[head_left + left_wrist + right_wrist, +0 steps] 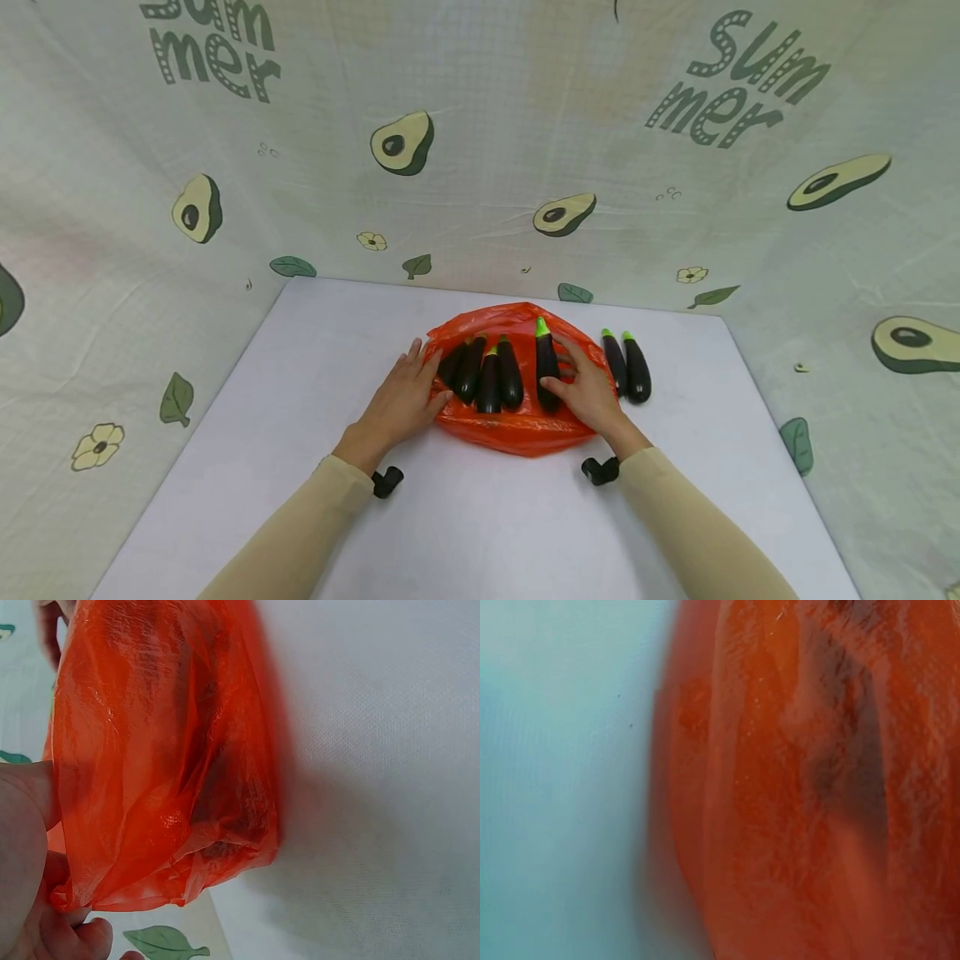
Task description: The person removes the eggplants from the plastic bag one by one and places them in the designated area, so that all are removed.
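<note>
A red plastic bag (517,433) lies on the table with its mouth spread wide. Several dark eggplants (489,383) with green stem ends lie side by side in its left part. At the bag's left edge, my left hand (405,392) holds the rim, thumb on one side and fingers on the other; the left wrist view shows the same grip on the bag (150,765). My right hand (588,387), over the bag's right part, grips one eggplant (547,362) between thumb and fingers. The right wrist view shows only the bag's wall (802,787), hiding that hand.
Two more eggplants (637,371) lie on the white table (480,533) just right of the bag, close to my right hand. A cloth (480,167) printed with avocados hangs behind the table and at both sides.
</note>
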`<state>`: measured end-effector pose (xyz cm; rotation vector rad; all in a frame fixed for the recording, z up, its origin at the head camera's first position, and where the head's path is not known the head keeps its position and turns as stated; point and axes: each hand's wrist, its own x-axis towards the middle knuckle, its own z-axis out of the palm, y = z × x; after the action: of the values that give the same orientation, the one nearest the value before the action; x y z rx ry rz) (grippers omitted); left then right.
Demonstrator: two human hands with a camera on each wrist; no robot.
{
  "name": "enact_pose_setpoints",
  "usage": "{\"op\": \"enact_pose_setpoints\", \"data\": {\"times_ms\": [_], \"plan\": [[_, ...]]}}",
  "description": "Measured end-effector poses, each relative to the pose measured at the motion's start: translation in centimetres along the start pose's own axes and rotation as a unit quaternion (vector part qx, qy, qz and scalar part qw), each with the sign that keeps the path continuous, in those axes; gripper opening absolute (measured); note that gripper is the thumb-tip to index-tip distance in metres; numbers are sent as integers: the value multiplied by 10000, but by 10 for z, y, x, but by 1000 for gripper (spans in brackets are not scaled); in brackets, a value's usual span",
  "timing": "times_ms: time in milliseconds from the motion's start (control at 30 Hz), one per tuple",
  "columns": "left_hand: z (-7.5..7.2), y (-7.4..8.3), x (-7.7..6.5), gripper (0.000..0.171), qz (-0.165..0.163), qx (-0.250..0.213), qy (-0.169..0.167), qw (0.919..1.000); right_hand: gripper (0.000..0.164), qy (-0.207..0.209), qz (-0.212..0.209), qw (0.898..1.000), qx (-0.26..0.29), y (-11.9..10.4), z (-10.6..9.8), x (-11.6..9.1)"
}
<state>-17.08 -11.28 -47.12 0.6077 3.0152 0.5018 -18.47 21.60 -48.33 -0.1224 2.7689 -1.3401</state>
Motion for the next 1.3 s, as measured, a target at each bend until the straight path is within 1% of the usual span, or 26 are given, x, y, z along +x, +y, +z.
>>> {"op": "enact_pose_setpoints", "data": {"times_ms": [333,500,600,900,1200,1300], "plan": [[-1,1,-2,78,-1,-48,61,10000,80,170,-121,9997,-125,-5,-6,-5],[-1,2,-2,78,-27,-78,41,10000,82,334,-111,9993,-83,-7,-12,-6],[-1,2,-2,78,-24,-55,18,10000,81,435,-144,9989,-84,-7,-15,-6],[0,0,-1,79,28,198,38,9998,79,536,64,9983,-200,-10,-25,-9],[-1,-1,-1,79,-67,608,65,9981,80,525,55,9983,-245,-12,-35,-10],[-1,-1,0,80,-78,647,76,9978,80,572,5,9980,-278,-13,-40,-10]]}}
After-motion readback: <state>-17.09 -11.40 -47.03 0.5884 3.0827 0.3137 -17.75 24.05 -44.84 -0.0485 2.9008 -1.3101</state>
